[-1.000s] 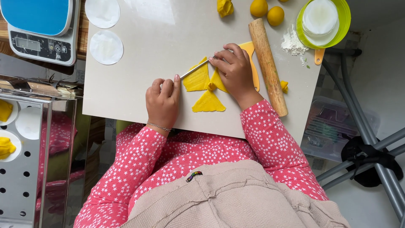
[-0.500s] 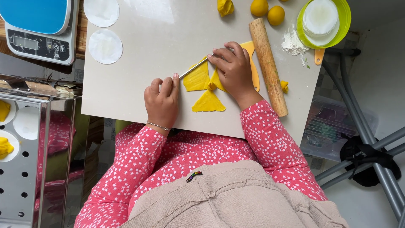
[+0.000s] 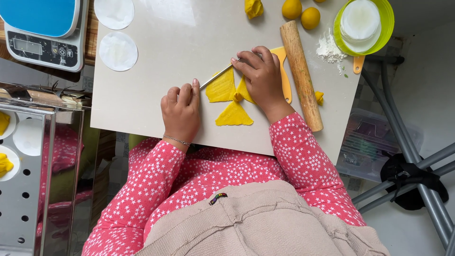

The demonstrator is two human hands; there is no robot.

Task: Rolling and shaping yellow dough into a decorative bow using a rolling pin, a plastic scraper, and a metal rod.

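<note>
Flat yellow dough lies cut into wedge pieces on a pale grey board; one triangle points toward me. My right hand grips a thin metal blade whose edge runs along the upper left wedge. A yellow scraper lies partly under that hand. My left hand rests on the board just left of the dough, fingers curled, index tip near the blade's end.
A wooden rolling pin lies right of my hand. Yellow dough balls, a flour dusting and a green bowl sit at the top right. White paper rounds and a blue scale are at left, over a perforated steel tray.
The hands, blade and dough pieces keep almost the same places; my right hand has only shifted slightly along the cut.
</note>
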